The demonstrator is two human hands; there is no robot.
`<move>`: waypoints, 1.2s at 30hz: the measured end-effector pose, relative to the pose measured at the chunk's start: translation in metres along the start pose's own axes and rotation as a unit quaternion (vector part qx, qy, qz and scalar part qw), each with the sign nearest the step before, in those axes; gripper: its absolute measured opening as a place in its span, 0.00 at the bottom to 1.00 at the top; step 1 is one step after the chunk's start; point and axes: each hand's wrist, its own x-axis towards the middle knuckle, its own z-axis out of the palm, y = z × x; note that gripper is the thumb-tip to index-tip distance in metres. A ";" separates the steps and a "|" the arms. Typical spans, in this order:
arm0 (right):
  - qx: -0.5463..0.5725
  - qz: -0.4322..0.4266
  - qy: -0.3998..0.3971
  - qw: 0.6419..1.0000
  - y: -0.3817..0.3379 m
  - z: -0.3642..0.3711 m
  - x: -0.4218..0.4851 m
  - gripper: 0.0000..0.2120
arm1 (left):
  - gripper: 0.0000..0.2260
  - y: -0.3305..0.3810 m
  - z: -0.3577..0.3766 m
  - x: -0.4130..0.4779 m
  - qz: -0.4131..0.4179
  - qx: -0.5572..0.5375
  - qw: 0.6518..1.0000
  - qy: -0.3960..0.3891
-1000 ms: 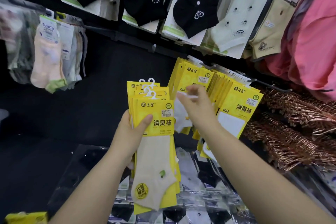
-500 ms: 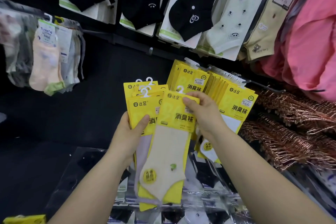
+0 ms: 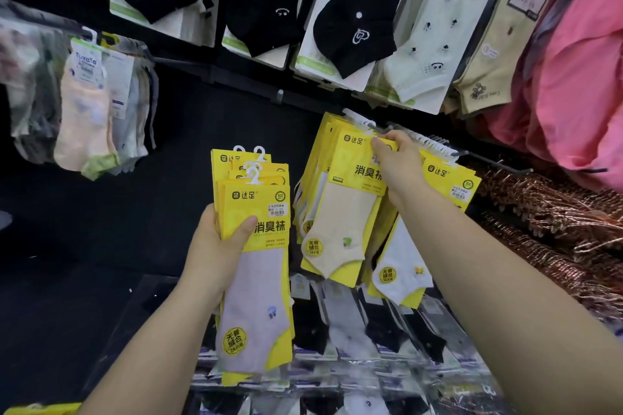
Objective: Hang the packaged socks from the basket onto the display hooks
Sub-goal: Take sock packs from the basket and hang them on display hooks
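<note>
My left hand point(image 3: 215, 246) grips a stack of yellow sock packs point(image 3: 256, 280), fanned upright, the front one holding a pale lilac sock. My right hand point(image 3: 397, 162) pinches the top corner of one yellow pack with a beige sock point(image 3: 340, 226) and holds it up against the front of a display hook point(image 3: 374, 126). Several yellow packs point(image 3: 317, 158) hang behind it on that hook. A second hook point(image 3: 488, 160) to the right carries more yellow packs point(image 3: 451, 182). No basket is in view.
Black, white and cream socks point(image 3: 350, 27) hang in a row above. Clear-bagged socks point(image 3: 91, 104) hang at the left. Pink garments point(image 3: 580, 77) and copper hangers point(image 3: 553, 212) fill the right. Flat packaged socks point(image 3: 371, 330) lie below.
My right hand took the beige-sock pack off the front of the stack and carried it up and right to the hook. The lilac pack now fronts the stack in my left hand.
</note>
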 end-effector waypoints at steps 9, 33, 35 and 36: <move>-0.057 0.030 0.040 0.997 0.003 0.010 -0.009 0.22 | 0.08 0.005 0.006 -0.003 0.012 -0.007 0.999 -0.039; 0.120 0.077 -0.099 0.985 0.018 -0.016 -0.077 0.07 | 0.06 -0.004 0.023 -0.006 -0.039 -0.167 0.982 -0.081; 0.112 0.063 -0.043 0.991 0.020 -0.027 -0.066 0.10 | 0.05 -0.006 0.018 -0.002 -0.014 -0.122 0.991 -0.054; 0.115 0.057 -0.027 0.991 0.020 -0.031 -0.059 0.12 | 0.05 -0.007 0.016 0.000 -0.001 -0.094 0.995 -0.045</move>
